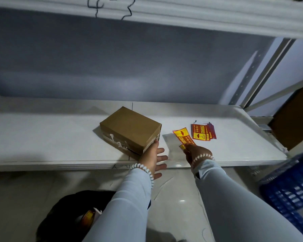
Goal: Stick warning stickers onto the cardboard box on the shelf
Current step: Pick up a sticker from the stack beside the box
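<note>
A brown cardboard box (129,128) lies at an angle on the white shelf (51,137), with white tape along its near side. My left hand (153,157) is at the box's near right corner, thumb against it and fingers spread. My right hand (195,152) pinches a red and yellow warning sticker (183,136) just above the shelf, to the right of the box. A fanned stack of red "keep dry" stickers (203,131) lies on the shelf further right.
An upper shelf beam (164,13) with black marker writing runs overhead. The shelf's upright post (262,72) stands at the right. A blue plastic crate (290,193) sits low at the right, and a dark bag (73,215) lies on the floor below.
</note>
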A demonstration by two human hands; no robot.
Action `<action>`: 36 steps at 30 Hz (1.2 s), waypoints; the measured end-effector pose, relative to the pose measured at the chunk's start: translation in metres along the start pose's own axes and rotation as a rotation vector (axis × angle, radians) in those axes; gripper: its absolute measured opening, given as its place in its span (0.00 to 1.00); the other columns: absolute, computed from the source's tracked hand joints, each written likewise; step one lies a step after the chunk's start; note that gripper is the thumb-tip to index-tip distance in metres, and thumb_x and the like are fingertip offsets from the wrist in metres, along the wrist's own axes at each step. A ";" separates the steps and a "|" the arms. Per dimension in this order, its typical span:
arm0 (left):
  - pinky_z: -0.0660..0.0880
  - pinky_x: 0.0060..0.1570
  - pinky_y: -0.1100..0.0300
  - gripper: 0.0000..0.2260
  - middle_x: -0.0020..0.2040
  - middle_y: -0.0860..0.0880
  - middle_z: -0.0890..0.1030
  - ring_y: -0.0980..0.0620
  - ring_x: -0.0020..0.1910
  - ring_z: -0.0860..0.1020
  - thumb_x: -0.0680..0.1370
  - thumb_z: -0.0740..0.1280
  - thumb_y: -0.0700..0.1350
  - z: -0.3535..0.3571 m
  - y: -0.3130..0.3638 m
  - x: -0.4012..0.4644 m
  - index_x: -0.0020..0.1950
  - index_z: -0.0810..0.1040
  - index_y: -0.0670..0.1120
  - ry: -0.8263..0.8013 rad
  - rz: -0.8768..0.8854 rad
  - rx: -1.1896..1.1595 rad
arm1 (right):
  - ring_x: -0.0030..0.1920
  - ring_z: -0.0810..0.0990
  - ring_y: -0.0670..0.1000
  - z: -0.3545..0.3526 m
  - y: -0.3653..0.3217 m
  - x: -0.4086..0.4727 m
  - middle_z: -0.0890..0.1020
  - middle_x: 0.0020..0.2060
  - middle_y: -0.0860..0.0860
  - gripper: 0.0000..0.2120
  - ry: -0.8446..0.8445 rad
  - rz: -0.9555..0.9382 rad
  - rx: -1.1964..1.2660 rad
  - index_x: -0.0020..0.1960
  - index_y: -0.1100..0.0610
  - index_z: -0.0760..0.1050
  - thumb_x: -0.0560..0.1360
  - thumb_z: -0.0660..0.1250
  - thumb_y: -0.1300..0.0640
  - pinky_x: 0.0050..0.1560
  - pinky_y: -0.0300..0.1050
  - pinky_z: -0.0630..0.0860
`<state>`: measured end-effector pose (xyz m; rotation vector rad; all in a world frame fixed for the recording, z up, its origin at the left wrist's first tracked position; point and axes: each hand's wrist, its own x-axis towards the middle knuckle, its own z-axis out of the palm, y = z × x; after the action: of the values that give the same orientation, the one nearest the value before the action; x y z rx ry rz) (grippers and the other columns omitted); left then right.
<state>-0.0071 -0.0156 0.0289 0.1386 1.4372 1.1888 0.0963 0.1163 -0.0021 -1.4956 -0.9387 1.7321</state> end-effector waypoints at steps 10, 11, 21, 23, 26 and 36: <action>0.70 0.55 0.57 0.18 0.53 0.48 0.78 0.47 0.52 0.77 0.74 0.71 0.52 -0.019 0.025 -0.065 0.59 0.72 0.46 0.296 0.408 0.223 | 0.31 0.78 0.54 -0.001 -0.011 -0.070 0.77 0.33 0.59 0.09 -0.372 -0.070 -0.284 0.40 0.61 0.73 0.73 0.65 0.74 0.30 0.39 0.79; 0.70 0.58 0.58 0.21 0.60 0.48 0.78 0.45 0.59 0.76 0.75 0.71 0.51 -0.024 0.026 -0.070 0.64 0.72 0.45 0.324 0.399 0.276 | 0.31 0.78 0.54 0.000 -0.015 -0.080 0.77 0.33 0.59 0.09 -0.421 -0.083 -0.341 0.40 0.61 0.74 0.72 0.65 0.74 0.31 0.40 0.79; 0.79 0.46 0.55 0.08 0.47 0.41 0.83 0.40 0.47 0.81 0.79 0.66 0.45 -0.046 0.015 -0.112 0.44 0.81 0.44 0.410 0.358 0.306 | 0.33 0.76 0.50 0.020 -0.017 -0.140 0.80 0.36 0.53 0.07 -0.531 -0.266 -0.828 0.38 0.54 0.77 0.74 0.67 0.62 0.35 0.41 0.74; 0.78 0.40 0.56 0.06 0.45 0.41 0.82 0.41 0.42 0.80 0.78 0.67 0.43 -0.040 0.011 -0.119 0.42 0.80 0.45 0.375 0.333 0.184 | 0.38 0.76 0.50 0.030 -0.015 -0.151 0.80 0.38 0.52 0.06 -0.465 -0.414 -0.948 0.39 0.53 0.77 0.74 0.66 0.53 0.37 0.40 0.72; 0.79 0.45 0.51 0.06 0.44 0.39 0.82 0.43 0.37 0.81 0.79 0.65 0.39 -0.030 0.008 -0.130 0.43 0.78 0.42 0.291 0.308 -0.009 | 0.52 0.80 0.56 0.044 -0.005 -0.165 0.83 0.51 0.55 0.15 -0.336 -0.578 -1.063 0.50 0.51 0.80 0.73 0.61 0.43 0.56 0.47 0.75; 0.73 0.50 0.51 0.09 0.44 0.40 0.80 0.45 0.43 0.78 0.83 0.57 0.37 -0.019 0.005 -0.154 0.52 0.76 0.36 0.071 0.245 -0.544 | 0.67 0.71 0.57 0.047 0.002 -0.184 0.78 0.64 0.54 0.20 -0.362 -0.770 -1.063 0.68 0.52 0.72 0.80 0.55 0.46 0.68 0.45 0.62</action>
<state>0.0199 -0.1290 0.1317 -0.1092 1.1302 1.7607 0.0743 -0.0446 0.0967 -1.0542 -2.4764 0.9105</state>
